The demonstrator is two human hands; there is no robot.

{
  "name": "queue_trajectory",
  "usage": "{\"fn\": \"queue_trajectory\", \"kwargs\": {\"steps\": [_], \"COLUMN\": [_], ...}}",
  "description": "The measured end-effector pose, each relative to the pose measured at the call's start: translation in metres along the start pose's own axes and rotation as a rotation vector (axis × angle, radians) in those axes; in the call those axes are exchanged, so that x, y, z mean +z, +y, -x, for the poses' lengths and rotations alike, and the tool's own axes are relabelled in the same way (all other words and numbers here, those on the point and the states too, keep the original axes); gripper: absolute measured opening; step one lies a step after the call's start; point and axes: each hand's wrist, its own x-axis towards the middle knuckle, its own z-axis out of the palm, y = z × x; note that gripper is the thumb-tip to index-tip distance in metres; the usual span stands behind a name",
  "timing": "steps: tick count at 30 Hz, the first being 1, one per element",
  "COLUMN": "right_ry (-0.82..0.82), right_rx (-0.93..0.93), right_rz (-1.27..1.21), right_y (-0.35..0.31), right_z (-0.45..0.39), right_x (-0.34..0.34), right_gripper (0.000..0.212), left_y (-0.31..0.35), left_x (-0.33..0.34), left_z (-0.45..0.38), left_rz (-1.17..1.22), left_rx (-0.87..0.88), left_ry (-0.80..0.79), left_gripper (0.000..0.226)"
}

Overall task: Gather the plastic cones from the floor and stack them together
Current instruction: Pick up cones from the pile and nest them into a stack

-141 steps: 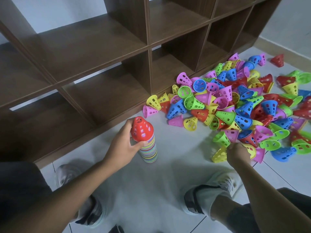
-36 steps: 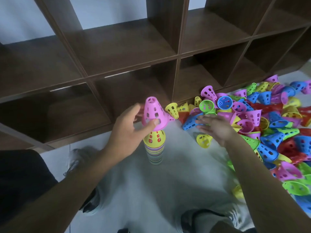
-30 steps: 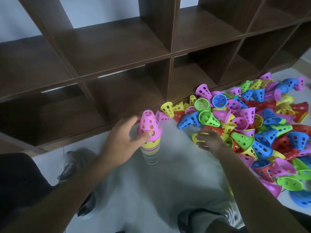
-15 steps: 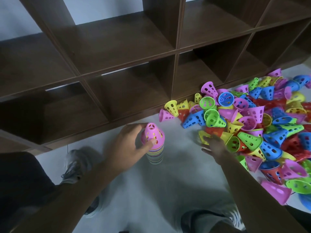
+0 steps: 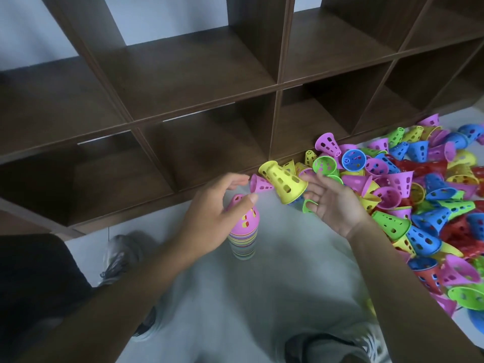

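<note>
A stack of nested cones (image 5: pixel 242 242), striped in many colours and topped by a pink cone, stands on the pale floor. My left hand (image 5: pixel 214 216) hovers against its top, thumb touching the pink cone, fingers lifted and spread. My right hand (image 5: pixel 335 205) is palm up just right of the stack. Its fingertips pinch the wide rim of a yellow cone (image 5: pixel 282 182), which hangs tilted in the air between the two hands. A big heap of loose cones (image 5: pixel 419 195) in pink, blue, green, yellow and red covers the floor to the right.
A dark brown cubby shelf (image 5: pixel 199 74) runs along the wall right behind the stack and heap. A loose pink cone (image 5: pixel 260 183) lies at the shelf's base. My shoes (image 5: pixel 117 258) and knees frame the floor near the stack.
My right hand has lifted a yellow cone out of the heap and carried it left toward the stack. My left hand has loosened its grip on the stack's top and spread its fingers.
</note>
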Motion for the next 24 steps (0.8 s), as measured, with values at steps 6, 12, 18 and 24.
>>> {"fn": "queue_trajectory", "kwargs": {"steps": [6,12,18,24], "right_ry": [-0.307,-0.487,-0.271,0.18], "right_rx": [-0.069,-0.106,-0.038,0.184], "right_rz": [0.059,0.096,0.15,0.542], "right_y": [-0.025,-0.029,-0.015,0.036], "right_z": [0.018,0.023,0.009,-0.005], "right_x": [0.049,0.063,0.021,-0.033], "right_gripper": [0.042,0.038,0.038,0.034], "left_y": [0.018,0.029,0.022,0.0], "left_x": [0.001,-0.003,-0.01,-0.011], "left_z": [-0.005,-0.003,0.002,0.006], "left_rz": [0.155,0.326,0.119,-0.145], "left_rx": [-0.059,-0.036,0.083,0.116], "left_ry": [-0.012,0.038,0.094,0.115], "left_gripper": [0.037,0.043,0.02,0.03]}}
